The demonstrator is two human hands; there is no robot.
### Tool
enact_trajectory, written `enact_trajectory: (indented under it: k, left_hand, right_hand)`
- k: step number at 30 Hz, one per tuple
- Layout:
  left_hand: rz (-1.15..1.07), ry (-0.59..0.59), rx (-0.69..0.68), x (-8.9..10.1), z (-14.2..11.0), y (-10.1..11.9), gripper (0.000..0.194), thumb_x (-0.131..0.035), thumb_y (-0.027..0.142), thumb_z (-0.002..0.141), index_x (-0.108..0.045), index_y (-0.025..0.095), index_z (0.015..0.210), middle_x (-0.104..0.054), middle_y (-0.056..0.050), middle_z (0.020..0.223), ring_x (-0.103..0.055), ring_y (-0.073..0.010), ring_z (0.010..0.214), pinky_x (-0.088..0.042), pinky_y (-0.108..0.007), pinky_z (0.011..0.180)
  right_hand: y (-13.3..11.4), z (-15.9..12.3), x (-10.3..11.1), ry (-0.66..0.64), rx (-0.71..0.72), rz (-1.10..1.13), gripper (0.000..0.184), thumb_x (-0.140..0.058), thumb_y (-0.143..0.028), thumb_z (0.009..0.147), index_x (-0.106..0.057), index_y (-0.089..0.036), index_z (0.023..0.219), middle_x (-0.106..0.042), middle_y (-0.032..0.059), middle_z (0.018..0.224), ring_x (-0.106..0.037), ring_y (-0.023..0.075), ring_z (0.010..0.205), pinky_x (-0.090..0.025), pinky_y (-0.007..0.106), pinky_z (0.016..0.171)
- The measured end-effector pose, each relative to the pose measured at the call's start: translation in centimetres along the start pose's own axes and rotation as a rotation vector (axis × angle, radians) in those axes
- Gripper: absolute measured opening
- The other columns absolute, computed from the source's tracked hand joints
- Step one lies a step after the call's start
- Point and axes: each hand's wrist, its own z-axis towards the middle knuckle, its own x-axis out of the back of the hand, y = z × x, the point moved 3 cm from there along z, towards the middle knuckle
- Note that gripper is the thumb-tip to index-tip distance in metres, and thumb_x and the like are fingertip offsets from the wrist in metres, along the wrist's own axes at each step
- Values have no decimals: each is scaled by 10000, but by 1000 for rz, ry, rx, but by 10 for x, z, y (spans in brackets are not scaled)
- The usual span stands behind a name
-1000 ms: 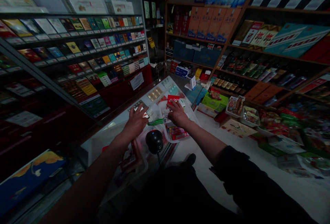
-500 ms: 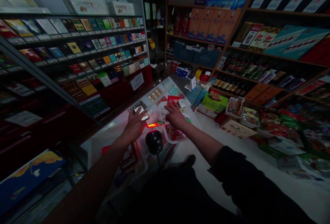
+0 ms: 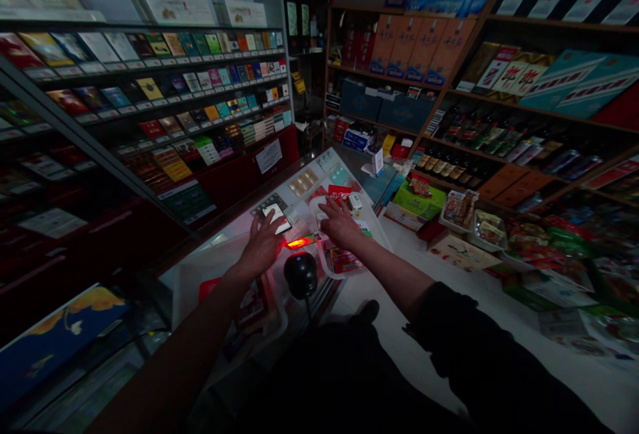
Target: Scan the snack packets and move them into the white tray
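Note:
A small flat packet with green and white print stretches between my two hands, glowing red over part of its face. My left hand is at the packet's left end, thumb side against it, its other fingers spread apart. At the right end, my right hand has its fingers bent and grips the packet. Just below sits a black barcode scanner, its red light falling on the packet. A phone with a bright screen lies beyond my left fingers. Under my right hand is a white plastic tub holding colourful packets.
A larger translucent bin with red items stands below my left forearm. The glass counter runs away from me. Cigarette shelves rise at left, and shelves of boxes and bottles at right. Snack trays stand on the right.
The view has shifted slightly, so everything sits a little further right. My hands and the packet keep nearly the same place over the scanner.

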Motion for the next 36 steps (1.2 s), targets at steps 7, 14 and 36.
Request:
enact_trajectory:
  k: [7, 14, 36]
  left_hand:
    - [-25, -13, 77, 2, 0, 4, 293, -545, 234, 961, -820, 216, 860, -538, -124, 1583, -243, -411, 1605, -158, -716, 1261]
    - [-20, -31, 116, 23, -7, -9, 276, -557, 231, 942, -827, 228, 886, -535, -123, 1585, -268, -381, 1599, -134, -706, 1274]
    - [65, 30, 714, 67, -155, -57, 312, -535, 344, 949, -838, 272, 961, -530, -100, 1591, -294, -473, 1558, -260, -815, 1172]
  right_hand:
    - [-3, 7, 8, -15, -11, -6, 123, -681, -179, 940, -803, -177, 929, -536, 151, 1575, -208, 386, 1613, -138, 695, 1269]
    - [-15, 17, 17, 8, 31, 9, 129, -672, -156, 938, -801, -164, 934, -538, 166, 1563, -190, 396, 1615, -146, 709, 1264]
    - [-164, 39, -3, 63, 252, 114, 180, -617, -138, 945, -780, -130, 1020, -544, 182, 1545, -260, 384, 1584, -158, 673, 1283]
